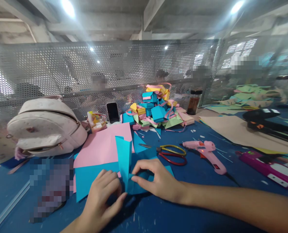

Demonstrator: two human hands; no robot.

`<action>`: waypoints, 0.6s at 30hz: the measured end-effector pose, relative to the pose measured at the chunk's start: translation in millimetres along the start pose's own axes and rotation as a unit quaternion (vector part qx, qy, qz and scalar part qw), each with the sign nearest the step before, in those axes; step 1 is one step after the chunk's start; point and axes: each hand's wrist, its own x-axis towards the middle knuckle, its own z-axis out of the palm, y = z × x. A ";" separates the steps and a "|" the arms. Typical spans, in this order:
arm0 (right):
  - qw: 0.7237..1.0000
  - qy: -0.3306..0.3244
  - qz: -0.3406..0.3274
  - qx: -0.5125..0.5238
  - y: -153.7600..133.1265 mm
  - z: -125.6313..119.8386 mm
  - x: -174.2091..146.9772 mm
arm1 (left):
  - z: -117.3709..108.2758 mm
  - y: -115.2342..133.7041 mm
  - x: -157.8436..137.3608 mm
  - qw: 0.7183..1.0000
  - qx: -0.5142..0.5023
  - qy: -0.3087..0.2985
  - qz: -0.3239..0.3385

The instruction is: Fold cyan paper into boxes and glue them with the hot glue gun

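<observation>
A folded sheet of blue paper [123, 155] stands upright between my hands, its creased panel rising above the table. My left hand [106, 195] is at its left side, fingers curled and thumb tip against the lower edge. From the right, my right hand [157, 179] pinches a low flap of the same paper between thumb and forefinger. Under and behind it lie a pink sheet [102, 145] and a flat blue sheet [92, 176]. Scissors [171, 153] with yellow and red handles lie just beyond my right hand.
Right of the scissors lies a pink glue gun [204, 150], with a purple power strip [267, 170] farther right. Folded paper pieces [156, 108] are heaped at the back, beside a phone [113, 112] and a dark bottle [194, 102]. A white backpack [47, 126] stands left, before a perforated metal divider [124, 64].
</observation>
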 end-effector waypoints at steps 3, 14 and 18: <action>1.000 0.003 -0.005 -0.012 -5.4 0.9 -2.8 | 2.8 0.0 -0.5 0.999 0.034 -0.020 0.033; 0.999 -0.017 -0.048 -0.010 -6.7 2.0 -6.1 | 5.7 2.3 -3.2 0.992 0.071 -0.041 0.093; 0.998 -0.020 -0.056 -0.020 -5.6 2.7 -7.1 | 9.3 0.7 -4.4 0.991 0.070 -0.021 0.112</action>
